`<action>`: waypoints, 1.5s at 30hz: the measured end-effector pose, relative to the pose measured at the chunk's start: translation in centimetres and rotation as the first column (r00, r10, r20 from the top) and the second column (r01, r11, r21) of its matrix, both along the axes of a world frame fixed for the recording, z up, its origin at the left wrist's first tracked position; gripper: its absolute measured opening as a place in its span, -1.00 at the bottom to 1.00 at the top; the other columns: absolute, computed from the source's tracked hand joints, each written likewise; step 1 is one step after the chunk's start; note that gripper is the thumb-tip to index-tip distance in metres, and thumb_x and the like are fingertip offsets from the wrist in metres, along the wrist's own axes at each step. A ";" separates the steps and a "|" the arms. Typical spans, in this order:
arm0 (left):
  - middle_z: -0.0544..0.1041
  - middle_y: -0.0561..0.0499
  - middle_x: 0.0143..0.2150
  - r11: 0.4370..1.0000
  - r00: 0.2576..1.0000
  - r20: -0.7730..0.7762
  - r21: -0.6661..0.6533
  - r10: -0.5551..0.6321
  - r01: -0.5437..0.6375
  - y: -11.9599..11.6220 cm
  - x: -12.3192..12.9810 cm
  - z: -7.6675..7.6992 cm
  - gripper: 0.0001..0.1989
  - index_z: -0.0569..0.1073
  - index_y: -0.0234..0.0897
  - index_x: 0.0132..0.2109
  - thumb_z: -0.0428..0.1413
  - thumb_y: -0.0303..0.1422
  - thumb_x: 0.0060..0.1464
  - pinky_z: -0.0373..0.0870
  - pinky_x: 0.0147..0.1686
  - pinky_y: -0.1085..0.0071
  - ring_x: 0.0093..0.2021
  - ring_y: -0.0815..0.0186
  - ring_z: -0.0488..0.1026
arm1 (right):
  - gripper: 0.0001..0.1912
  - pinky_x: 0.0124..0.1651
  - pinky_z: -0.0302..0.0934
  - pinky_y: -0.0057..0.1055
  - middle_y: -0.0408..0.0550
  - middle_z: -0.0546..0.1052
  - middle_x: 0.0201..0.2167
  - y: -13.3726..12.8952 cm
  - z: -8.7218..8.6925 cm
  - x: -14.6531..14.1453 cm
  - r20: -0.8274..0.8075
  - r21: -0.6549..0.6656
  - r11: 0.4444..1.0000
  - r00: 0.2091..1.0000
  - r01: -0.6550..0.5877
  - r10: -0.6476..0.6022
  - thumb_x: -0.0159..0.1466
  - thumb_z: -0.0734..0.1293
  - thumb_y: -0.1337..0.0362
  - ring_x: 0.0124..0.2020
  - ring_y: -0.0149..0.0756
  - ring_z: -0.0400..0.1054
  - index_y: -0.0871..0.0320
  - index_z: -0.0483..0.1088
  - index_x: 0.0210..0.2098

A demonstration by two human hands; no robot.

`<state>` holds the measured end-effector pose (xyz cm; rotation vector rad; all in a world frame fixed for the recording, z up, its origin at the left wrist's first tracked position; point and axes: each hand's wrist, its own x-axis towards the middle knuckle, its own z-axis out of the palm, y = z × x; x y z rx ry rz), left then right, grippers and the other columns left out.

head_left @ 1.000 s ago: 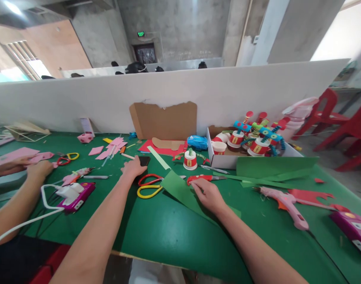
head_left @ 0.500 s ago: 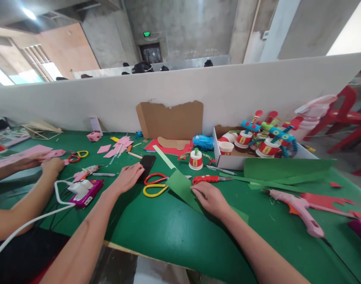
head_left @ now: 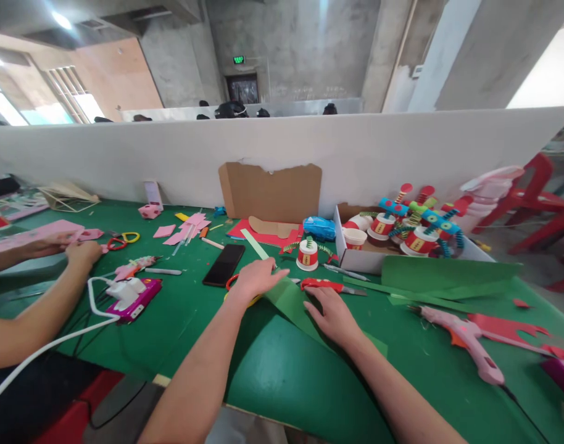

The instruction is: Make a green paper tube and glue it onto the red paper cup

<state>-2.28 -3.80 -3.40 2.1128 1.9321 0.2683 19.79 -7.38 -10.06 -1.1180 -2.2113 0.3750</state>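
My left hand (head_left: 257, 277) is over the scissors (head_left: 250, 301), at the left end of a green paper sheet (head_left: 294, 308). Its thumb and fingers are apart, and the scissors' red and yellow handles show partly beneath it. Resting on the right part of the same sheet, my right hand (head_left: 331, 313) has spread fingers. Just beyond it lies a red utility knife (head_left: 322, 284). A pale green strip (head_left: 254, 243) and a decorated paper cup (head_left: 306, 254) are behind the hands. The black phone (head_left: 223, 265) lies left of my left hand.
At the left, another person's hands (head_left: 81, 250) hold pink paper near a purple power strip (head_left: 141, 299). A white box (head_left: 361, 259) of cup figures stands at the right, with a pink glue gun (head_left: 467, 336) nearer. Cardboard (head_left: 273, 191) leans on the partition.
My left hand has moved right, from the phone to the scissors and the green sheet's end. My right hand's fingers have spread. The view has shifted slightly.
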 end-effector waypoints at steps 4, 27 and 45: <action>0.56 0.02 -0.25 0.981 0.974 0.121 0.023 -0.194 0.192 -0.8 0.0 0.2 -0.73 0.45 -0.16 -0.07 0.04 -0.28 0.06 0.35 -0.26 0.41 -0.24 0.25 0.47 | -0.60 0.07 0.26 -0.05 0.12 0.52 -0.02 0.2 -0.1 -0.1 -0.018 -0.027 1.000 1.000 0.005 -0.006 0.23 0.33 0.22 0.00 -0.06 0.39 0.14 0.38 0.06; 0.37 -0.43 0.15 0.839 0.818 -0.204 0.030 0.538 -0.544 4.4 -9.3 -3.5 -0.32 0.25 -0.32 0.18 0.04 -0.09 -0.08 0.28 -0.04 -0.14 0.17 -0.25 0.26 | -0.53 0.10 0.25 -0.15 0.08 0.51 -0.01 0.2 0.6 -0.1 -0.107 -0.227 0.964 0.987 -0.141 0.119 0.18 0.28 0.49 -0.02 -0.17 0.39 0.14 0.37 0.08; 0.40 -0.06 0.18 0.984 0.983 -0.098 0.106 0.156 -0.146 -1.6 -15.3 -1.7 -0.60 0.35 -0.15 0.01 -0.22 -0.17 0.17 0.20 0.17 0.13 0.31 0.13 0.13 | -0.55 -0.01 0.29 -0.18 0.04 0.53 -0.08 0.7 0.1 0.3 -0.186 -0.299 0.941 0.977 -0.157 0.104 0.18 0.28 0.44 -0.17 -0.22 0.42 0.11 0.37 0.07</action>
